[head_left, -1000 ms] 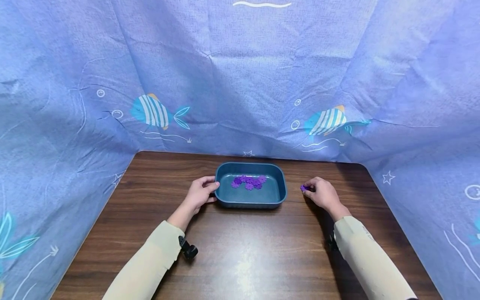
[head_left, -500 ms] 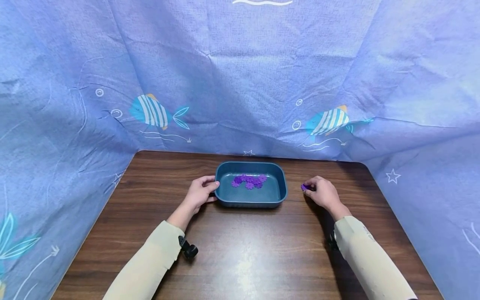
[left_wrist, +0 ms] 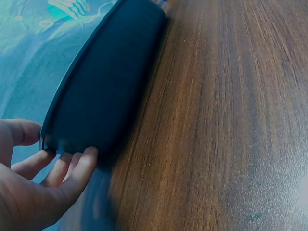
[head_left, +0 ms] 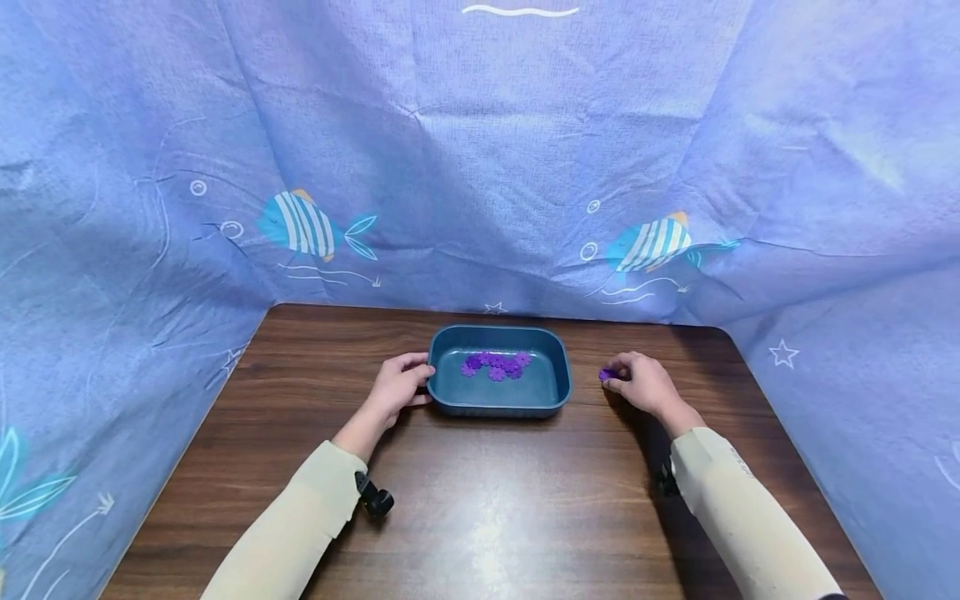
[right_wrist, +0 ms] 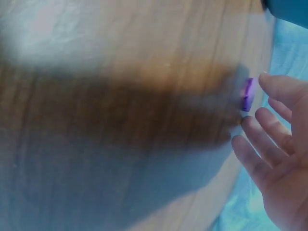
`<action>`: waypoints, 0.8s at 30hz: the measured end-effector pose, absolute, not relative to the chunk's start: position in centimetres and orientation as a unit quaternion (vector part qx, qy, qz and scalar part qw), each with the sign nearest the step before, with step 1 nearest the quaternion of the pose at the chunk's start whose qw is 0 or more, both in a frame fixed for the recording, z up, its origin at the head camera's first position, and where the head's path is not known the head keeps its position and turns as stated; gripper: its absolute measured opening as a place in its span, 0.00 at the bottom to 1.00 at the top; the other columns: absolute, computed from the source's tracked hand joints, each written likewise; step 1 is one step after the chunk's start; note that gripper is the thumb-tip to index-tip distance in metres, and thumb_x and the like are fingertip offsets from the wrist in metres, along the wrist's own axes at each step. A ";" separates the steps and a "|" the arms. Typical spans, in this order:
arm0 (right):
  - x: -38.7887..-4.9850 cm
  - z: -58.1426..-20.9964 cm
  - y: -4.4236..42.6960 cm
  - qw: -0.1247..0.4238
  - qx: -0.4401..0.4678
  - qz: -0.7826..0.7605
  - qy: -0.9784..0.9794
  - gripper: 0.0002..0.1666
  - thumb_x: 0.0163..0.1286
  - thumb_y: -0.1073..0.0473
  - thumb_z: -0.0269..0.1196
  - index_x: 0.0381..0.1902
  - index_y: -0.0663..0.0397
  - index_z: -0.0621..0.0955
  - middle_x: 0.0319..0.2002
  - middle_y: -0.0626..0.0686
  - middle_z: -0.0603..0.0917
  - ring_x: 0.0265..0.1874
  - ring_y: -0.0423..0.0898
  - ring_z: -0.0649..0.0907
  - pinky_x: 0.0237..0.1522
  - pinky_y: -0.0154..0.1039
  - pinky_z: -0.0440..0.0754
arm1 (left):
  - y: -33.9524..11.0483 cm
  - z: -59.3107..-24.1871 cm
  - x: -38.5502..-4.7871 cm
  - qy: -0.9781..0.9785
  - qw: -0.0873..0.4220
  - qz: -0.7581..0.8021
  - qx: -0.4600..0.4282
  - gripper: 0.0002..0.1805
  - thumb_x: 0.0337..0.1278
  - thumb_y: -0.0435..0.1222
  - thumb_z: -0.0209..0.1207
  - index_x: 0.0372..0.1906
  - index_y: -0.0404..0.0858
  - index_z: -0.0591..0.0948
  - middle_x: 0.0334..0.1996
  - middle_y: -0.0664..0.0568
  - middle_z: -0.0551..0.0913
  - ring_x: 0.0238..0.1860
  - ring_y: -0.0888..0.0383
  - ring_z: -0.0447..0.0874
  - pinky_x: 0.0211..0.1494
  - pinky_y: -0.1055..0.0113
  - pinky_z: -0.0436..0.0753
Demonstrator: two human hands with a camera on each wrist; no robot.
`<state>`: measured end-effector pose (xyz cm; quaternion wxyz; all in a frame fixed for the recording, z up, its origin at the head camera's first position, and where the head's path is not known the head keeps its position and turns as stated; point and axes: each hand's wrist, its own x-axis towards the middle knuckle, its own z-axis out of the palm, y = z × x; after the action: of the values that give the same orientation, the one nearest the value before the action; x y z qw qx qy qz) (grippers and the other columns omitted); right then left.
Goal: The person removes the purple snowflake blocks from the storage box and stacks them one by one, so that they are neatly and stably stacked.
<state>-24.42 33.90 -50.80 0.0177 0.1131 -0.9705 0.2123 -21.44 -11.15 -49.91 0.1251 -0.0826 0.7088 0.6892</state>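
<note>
A dark blue-green rectangular tray (head_left: 500,408) stands on the table. Several purple flower-shaped discs (head_left: 496,374) lie together inside it. The left hand (head_left: 397,385) grips the tray's left end, thumb on the rim; in the left wrist view its fingers (left_wrist: 79,178) curl beneath the end wall. Right of the tray, the right hand (head_left: 642,385) is at one loose purple disc (head_left: 606,375). In the right wrist view this disc (right_wrist: 249,95) shows edge-on by the table, and a small gap appears between it and the thumb. Whether another finger touches it is unclear.
The brown wood-grain table (head_left: 480,508) reaches back to a blue cloth (head_left: 495,183) printed with fish, hanging behind and at both sides. A black wrist camera (head_left: 377,500) is strapped on the left sleeve.
Both hands, the tray and the discs hold their places. Only a slight shift of the head view is seen.
</note>
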 end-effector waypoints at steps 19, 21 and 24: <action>-26.6 -45.5 28.1 0.031 0.209 0.266 -0.941 0.20 0.64 0.61 0.73 0.53 0.60 0.85 0.49 0.59 0.85 0.47 0.56 0.84 0.50 0.55 0.86 | -11.3 -49.9 -21.5 0.701 0.119 0.701 -0.054 0.25 0.68 0.27 0.60 0.68 0.27 0.75 0.62 0.29 0.79 0.54 0.44 0.85 0.44 0.60 0.91; -26.8 -44.8 27.0 0.024 0.217 0.269 -0.938 0.20 0.64 0.61 0.74 0.53 0.60 0.85 0.49 0.58 0.85 0.48 0.55 0.83 0.50 0.54 0.86 | -11.3 -49.8 -21.5 0.701 0.119 0.701 -0.053 0.25 0.69 0.26 0.59 0.68 0.27 0.74 0.62 0.29 0.79 0.53 0.45 0.85 0.44 0.60 0.91; -27.0 -44.3 25.4 0.025 0.232 0.268 -0.935 0.20 0.63 0.61 0.74 0.52 0.59 0.85 0.49 0.58 0.85 0.47 0.54 0.83 0.50 0.52 0.85 | -11.3 -49.7 -21.5 0.702 0.122 0.700 -0.052 0.24 0.69 0.26 0.59 0.68 0.28 0.74 0.63 0.30 0.79 0.52 0.46 0.86 0.44 0.59 0.91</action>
<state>-26.99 25.42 -44.30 0.0246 0.2316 -0.9348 0.2681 -21.50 -11.32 -49.67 0.1219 -0.0523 0.7020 0.6997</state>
